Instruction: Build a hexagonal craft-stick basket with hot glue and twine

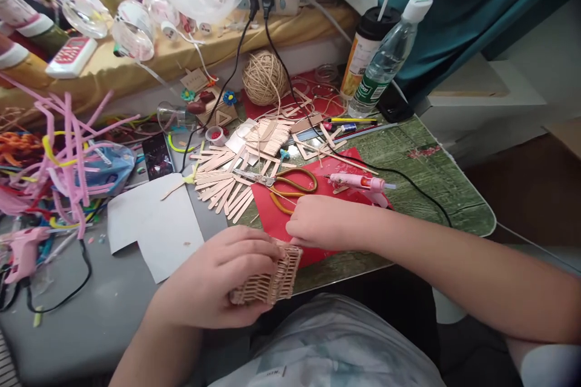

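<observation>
My left hand [218, 278] is wrapped around a small box built from wooden craft sticks [272, 281], held at the table's near edge. My right hand [320, 224] is closed with its fingertips pressing the top edge of the stick box, resting over a red sheet [313, 193]. A pink glue gun [361, 184] lies on the red sheet just beyond my right hand. Orange-handled scissors [285, 184] lie beside it. A heap of loose wooden sticks [231, 178] spreads out behind the scissors.
A ball of twine [264, 77], a clear water bottle [385, 60] and a black-lidded cup [367, 48] stand at the back. Pink pipe cleaners [63, 157] pile at left beside a second pink glue gun [22, 254]. White card [157, 227] lies near. Black cables cross the table.
</observation>
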### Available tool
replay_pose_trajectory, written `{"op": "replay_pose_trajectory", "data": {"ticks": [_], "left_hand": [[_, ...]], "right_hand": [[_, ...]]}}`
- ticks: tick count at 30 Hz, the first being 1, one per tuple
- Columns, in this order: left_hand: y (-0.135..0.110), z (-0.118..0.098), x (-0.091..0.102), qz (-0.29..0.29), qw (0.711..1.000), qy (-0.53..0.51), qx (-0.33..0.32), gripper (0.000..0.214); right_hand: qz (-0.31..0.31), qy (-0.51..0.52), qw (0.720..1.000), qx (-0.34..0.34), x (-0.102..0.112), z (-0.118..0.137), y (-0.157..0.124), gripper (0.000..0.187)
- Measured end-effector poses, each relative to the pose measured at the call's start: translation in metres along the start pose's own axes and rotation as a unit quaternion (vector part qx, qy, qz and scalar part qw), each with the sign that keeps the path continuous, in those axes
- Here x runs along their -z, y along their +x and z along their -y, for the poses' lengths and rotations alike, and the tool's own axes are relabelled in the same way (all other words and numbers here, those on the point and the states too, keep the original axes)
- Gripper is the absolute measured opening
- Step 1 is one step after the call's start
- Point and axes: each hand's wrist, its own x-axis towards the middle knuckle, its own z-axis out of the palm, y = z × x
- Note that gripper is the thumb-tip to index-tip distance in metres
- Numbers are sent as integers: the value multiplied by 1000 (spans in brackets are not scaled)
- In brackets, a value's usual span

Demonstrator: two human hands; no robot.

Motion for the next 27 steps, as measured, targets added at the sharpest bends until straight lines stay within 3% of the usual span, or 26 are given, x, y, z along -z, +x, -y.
{"op": "replay_pose_trajectory", "data": {"ticks": [3,8,12,20,27], "left_hand": [[3,-13,-7,5,994,105,-15,43],[2,-21,-18,-2,975,219,-40,17],[-1,-25,-22,13,954,297,-43,14],[-7,-22,-28,10,947,321,-33,17],[-6,-19,-30,10,948,318,-25,17]], "right_hand": [[39,51,997,-34,14,-1,4,30],[13,233,967,-99,26,1,2,18],[5,285,943,-172,34,5,0,17],[15,343,896,-282,43,14,-7,15],[30,401,875,-269,43,22,-16,10]]}}
